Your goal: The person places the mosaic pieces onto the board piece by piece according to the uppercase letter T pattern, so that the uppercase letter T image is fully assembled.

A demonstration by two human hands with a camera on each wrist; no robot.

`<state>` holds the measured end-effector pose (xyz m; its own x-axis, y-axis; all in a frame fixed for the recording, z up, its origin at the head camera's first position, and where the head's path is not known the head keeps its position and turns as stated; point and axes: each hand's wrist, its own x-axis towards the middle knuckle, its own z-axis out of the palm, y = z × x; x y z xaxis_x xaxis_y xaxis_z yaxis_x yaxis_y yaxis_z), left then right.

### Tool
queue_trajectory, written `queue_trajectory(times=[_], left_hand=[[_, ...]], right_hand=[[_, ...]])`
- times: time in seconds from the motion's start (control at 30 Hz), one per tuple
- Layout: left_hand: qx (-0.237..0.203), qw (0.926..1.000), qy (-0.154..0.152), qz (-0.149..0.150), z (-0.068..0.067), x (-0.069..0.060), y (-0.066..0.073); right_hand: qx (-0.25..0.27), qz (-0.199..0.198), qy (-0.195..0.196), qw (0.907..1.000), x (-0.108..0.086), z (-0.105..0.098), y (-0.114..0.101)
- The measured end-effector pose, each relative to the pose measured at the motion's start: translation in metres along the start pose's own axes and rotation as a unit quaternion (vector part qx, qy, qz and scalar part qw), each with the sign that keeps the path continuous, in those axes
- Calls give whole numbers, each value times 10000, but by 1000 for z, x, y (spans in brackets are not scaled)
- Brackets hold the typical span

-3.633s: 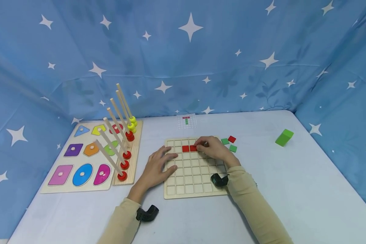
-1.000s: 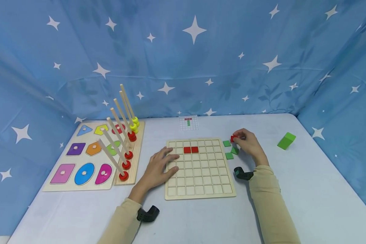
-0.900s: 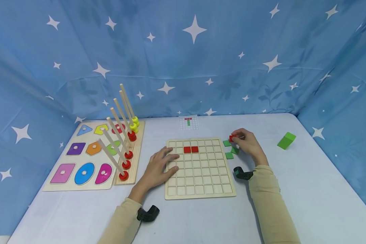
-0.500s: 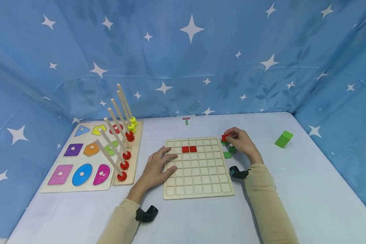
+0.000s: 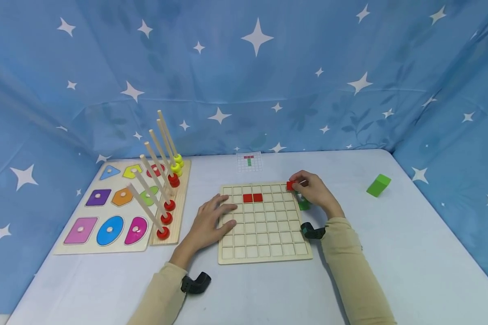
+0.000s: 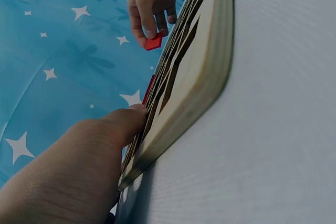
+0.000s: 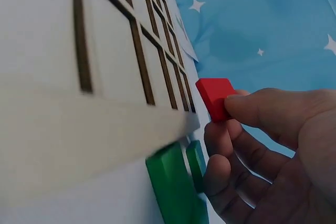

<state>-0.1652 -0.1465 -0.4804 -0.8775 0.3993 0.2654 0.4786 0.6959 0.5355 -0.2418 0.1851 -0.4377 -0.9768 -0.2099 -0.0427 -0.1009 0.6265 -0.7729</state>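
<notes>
My right hand pinches a red square tile between thumb and fingers, just above the right edge of a wooden grid board. Two red tiles sit side by side in the board's second row from the top. My left hand rests with spread fingers on the board's left edge; in the left wrist view its thumb lies against the rim. Green tiles lie on the table below the right hand, which partly hides them.
Behind the board lies a pattern card with a red and green T. On the left stand a peg rack with rings and a shape puzzle board. A green block is at the far right.
The right hand left the second red tile in the grid, took another red tile from the table at right, and carried it left to the board's edge. The left hand has stayed put.
</notes>
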Motion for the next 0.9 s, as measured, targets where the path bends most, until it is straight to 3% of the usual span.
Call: queue_trajectory(times=[0.53,0.9], left_hand=[[-4,10000,-39,-31,-1,1,2],[-25,10000,-28,-32,-2,1,2]], right_hand=[[-31,-535,-312,9981,0,10,-14],[-17,-630,-495,9968,2,18,-21]])
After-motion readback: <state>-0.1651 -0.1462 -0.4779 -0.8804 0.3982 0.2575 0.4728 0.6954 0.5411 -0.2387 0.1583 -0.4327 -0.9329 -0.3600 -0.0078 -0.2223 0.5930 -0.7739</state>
